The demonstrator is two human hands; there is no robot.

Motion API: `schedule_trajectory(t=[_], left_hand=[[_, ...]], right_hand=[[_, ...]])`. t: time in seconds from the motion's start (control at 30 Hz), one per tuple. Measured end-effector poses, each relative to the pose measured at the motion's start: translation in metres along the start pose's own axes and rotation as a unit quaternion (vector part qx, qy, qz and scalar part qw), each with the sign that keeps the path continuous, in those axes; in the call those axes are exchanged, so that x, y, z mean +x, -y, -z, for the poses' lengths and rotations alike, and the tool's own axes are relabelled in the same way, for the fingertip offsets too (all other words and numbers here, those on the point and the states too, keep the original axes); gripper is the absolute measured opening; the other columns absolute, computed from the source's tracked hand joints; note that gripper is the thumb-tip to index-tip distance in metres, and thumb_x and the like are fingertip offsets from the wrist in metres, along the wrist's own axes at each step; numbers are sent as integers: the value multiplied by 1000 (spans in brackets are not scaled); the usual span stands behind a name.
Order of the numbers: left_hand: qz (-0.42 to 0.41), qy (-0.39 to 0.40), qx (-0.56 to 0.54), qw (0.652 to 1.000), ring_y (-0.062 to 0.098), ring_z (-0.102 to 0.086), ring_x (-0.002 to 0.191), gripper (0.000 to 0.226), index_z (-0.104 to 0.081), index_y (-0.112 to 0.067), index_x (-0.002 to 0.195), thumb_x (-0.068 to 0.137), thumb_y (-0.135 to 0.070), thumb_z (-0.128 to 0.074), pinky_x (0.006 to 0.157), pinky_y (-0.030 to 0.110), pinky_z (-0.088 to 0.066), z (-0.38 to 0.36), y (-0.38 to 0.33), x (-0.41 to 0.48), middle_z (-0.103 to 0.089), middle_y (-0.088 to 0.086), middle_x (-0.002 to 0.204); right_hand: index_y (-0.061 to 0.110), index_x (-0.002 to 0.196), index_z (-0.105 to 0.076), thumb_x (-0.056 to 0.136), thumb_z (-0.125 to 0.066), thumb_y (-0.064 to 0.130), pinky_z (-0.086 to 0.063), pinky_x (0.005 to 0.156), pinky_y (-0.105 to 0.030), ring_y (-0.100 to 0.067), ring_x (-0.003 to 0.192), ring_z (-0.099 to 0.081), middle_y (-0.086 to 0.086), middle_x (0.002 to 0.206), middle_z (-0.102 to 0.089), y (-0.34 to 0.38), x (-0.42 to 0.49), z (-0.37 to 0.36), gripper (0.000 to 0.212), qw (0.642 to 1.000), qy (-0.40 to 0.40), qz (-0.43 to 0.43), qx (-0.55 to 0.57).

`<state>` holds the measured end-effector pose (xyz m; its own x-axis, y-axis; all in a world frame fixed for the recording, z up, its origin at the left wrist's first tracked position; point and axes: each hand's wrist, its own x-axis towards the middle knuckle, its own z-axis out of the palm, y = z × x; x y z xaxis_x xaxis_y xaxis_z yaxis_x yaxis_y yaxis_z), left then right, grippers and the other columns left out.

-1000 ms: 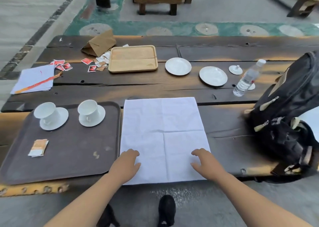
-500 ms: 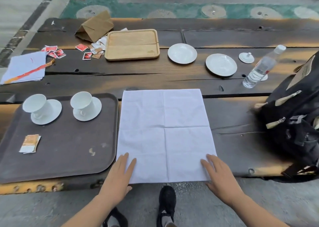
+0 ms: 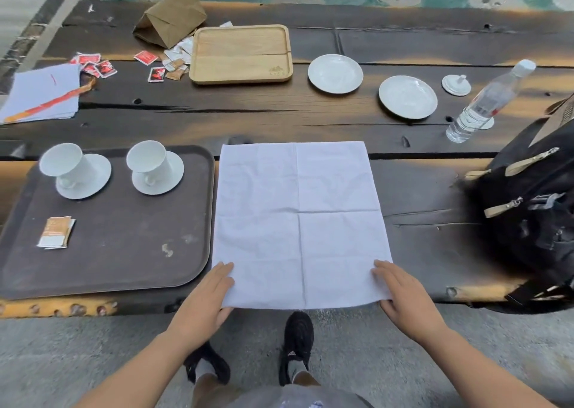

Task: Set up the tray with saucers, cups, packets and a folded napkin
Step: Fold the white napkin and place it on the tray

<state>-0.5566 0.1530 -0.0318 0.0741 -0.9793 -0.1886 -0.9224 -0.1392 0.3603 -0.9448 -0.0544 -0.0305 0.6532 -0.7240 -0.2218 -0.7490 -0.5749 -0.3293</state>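
Note:
A white napkin [image 3: 298,221] lies unfolded and flat on the dark wooden table, right of the brown tray [image 3: 124,252]. My left hand [image 3: 206,302] rests on its near left corner and my right hand [image 3: 403,299] on its near right corner, fingers flat and extended. On the tray stand two white cups on saucers, one at the far left [image 3: 66,167] and one beside it [image 3: 149,162]. A small stack of orange packets [image 3: 56,232] lies at the tray's left side.
Farther back are a wooden tray [image 3: 240,53], a brown paper bag [image 3: 170,16], loose red packets [image 3: 93,66], two spare saucers [image 3: 335,73] [image 3: 407,97], a small lid [image 3: 456,84] and a water bottle [image 3: 487,103]. Papers [image 3: 40,94] lie far left. A black backpack [image 3: 534,209] sits right.
Both hands slid back toward me along the napkin, from its lower area to its near corners, flattening out. The camera tilted down and moved closer.

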Motion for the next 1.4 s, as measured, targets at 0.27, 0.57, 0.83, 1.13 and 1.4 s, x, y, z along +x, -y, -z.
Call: schedule_trajectory(t=[0.27,0.57,0.83,1.13,1.4], left_hand=[[108,-2,-132,985,16,-51,131,22,-71,-9,97,85,7,-64,112,27,-34,15,2,6,-61,0,133],[295,-37,-382,875,13,-58,68,15,-71,-10,79,91,-19,-71,66,31,-41,39,-10,13,-67,-4,67],[331,-103,-396,850,18,-62,79,20,-70,-6,94,98,-24,-62,74,35,-46,44,-14,20,-69,2,84],[292,-130,-433,843,21,-72,85,11,-71,-14,96,98,-18,-61,73,34,-54,79,-17,54,-78,4,90],[265,-115,-405,868,33,-67,85,14,-70,-11,95,97,-22,-61,80,50,-53,117,18,117,-74,16,94]], right_hand=[[13,110,-68,91,-71,15,-43,102,-26,-14,126,-58,9,131,-63,-4,-1,13,19,989,11,-70,133],[21,59,-52,83,-79,26,-33,54,-31,-6,49,-40,15,46,-47,-14,8,39,37,926,-26,-234,295],[23,58,-45,90,-73,29,-28,52,-30,-1,43,-38,17,44,-46,-12,18,56,43,927,-35,-189,323],[11,63,-39,92,-68,34,-29,55,-38,-16,57,-35,6,57,-40,-3,50,96,47,933,-116,-192,282],[11,65,-36,93,-67,29,-29,55,-38,-17,58,-34,3,60,-38,9,110,123,46,921,-164,-220,275]])
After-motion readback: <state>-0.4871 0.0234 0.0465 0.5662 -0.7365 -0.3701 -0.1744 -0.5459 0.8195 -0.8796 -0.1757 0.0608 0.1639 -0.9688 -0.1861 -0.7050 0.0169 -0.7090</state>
